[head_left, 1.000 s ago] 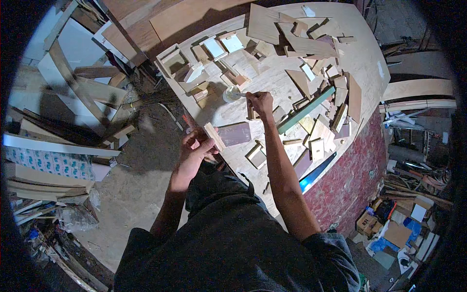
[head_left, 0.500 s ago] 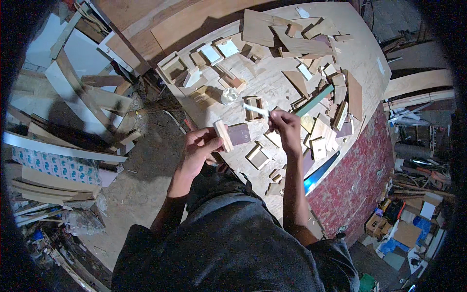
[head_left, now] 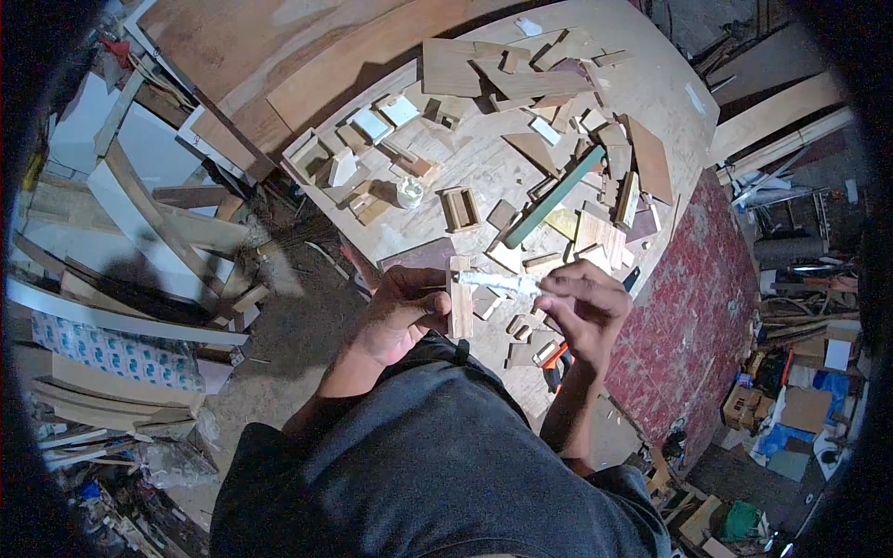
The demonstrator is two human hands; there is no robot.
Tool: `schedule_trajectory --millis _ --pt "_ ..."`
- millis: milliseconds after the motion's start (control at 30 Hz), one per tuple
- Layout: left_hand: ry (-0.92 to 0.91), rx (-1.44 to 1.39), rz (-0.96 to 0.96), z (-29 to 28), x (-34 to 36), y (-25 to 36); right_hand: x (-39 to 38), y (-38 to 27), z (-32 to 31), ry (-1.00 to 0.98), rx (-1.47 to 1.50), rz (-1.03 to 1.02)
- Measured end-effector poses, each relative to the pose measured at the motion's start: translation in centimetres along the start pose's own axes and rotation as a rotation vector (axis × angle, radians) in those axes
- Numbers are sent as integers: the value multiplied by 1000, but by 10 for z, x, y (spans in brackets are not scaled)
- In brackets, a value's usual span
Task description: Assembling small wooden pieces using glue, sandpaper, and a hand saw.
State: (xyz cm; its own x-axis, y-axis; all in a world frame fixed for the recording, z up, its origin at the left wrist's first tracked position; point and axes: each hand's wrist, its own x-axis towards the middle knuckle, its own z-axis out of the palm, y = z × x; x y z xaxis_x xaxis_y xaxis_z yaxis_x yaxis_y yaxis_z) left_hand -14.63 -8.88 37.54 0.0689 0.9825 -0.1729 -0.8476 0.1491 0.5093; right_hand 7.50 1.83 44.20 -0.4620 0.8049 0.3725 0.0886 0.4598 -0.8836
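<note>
My left hand (head_left: 395, 318) pinches a short, pale wooden block (head_left: 461, 314) by its left side, near the front edge of the table. From the right, my right hand (head_left: 588, 309) holds a thin stick (head_left: 499, 282) thickly coated in white paste between thumb and fingers. The stick's far end meets the block's upper part in the picture, seemingly touching it. Beyond my hands, a small jar with white paste (head_left: 409, 193) stands on the table, and right of it lies a small open wooden box frame (head_left: 459, 209).
Wood offcuts and panels (head_left: 521, 84) litter the wooden table (head_left: 642, 37). A long green strip (head_left: 558, 195) lies across some of them. A saw's orange and black handle (head_left: 555, 363) shows below my right hand. Boards lean at the left; a red worn surface (head_left: 693, 307) adjoins the table.
My right hand has come nearer and brought the white-coated stick from over the box frame to the wooden block. My left hand has turned the block more upright. The whole view has shifted.
</note>
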Motion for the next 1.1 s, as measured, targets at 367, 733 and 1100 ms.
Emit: schedule_trajectory --millis 367,733,1100 --pt "-10 94 0 19 -8 1 -30 -23 -17 -8 80 30" --pt "-121 260 -38 15 -10 20 -21 -25 1 54 -104 67" --pt "-71 298 -16 1 -6 22 -27 -22 5 -96 -42 166"
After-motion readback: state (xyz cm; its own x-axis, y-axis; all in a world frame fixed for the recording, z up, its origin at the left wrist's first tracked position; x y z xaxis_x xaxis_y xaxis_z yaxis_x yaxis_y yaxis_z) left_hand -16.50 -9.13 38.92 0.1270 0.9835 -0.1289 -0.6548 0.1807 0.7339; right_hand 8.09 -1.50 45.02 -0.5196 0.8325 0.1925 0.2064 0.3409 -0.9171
